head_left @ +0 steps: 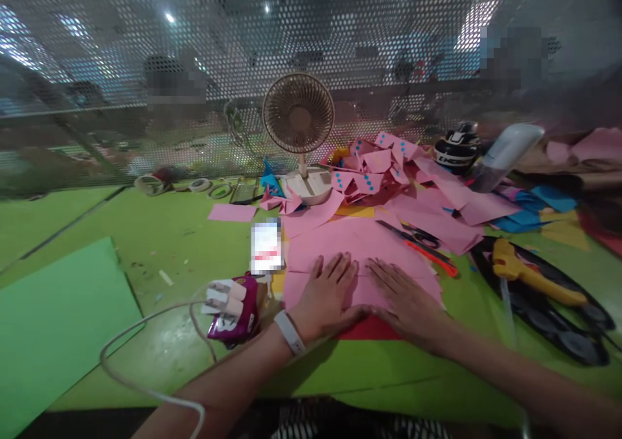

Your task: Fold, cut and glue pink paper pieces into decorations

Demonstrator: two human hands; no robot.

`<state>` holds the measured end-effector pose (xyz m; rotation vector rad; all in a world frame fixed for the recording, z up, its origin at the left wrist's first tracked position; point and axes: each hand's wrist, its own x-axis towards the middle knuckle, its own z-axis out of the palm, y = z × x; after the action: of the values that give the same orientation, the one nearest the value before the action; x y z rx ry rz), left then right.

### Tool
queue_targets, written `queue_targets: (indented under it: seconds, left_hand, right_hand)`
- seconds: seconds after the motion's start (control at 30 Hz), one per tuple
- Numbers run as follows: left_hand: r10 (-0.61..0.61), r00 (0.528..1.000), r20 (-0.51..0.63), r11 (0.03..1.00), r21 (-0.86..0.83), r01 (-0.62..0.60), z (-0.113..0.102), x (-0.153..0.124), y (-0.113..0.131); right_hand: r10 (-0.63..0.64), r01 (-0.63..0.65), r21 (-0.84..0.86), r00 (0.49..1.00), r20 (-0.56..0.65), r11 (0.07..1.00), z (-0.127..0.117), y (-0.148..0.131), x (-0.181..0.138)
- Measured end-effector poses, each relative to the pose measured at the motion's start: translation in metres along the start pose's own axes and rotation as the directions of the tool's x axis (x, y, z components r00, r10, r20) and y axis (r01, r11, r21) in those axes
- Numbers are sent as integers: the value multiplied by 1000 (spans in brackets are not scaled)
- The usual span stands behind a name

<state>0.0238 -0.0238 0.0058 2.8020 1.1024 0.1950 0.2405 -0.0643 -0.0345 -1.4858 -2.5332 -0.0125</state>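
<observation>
My left hand [328, 296] lies flat with its fingers stretched out on pink paper [330, 245]. Beside it, my right hand [405, 300] also rests flat on the same paper, and the two thumbs come close together near its front edge. A crease or sheet edge runs across the paper under the fingertips. Red paper [372, 329] shows below the thumbs. Just beyond my right hand, a utility knife with an orange handle [435, 258] lies on the pink sheets, next to dark scissors [420, 235].
A small fan [299, 118] stands at the back beside piled pink paper pieces [379, 164]. To the right lies a yellow glue gun [534, 274] on a black tray. Plug adapters [226, 296] with a white cable sit left, near a phone [267, 246] and green sheets [58, 329].
</observation>
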Motion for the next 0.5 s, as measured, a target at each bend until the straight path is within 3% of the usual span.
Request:
queue_targets:
  seconds: [0.5]
  left_hand:
    - [-59, 997, 44, 997, 56, 57, -11, -15, -11]
  right_hand:
    - [-22, 22, 18, 1000, -1, 1000, -1, 2, 1]
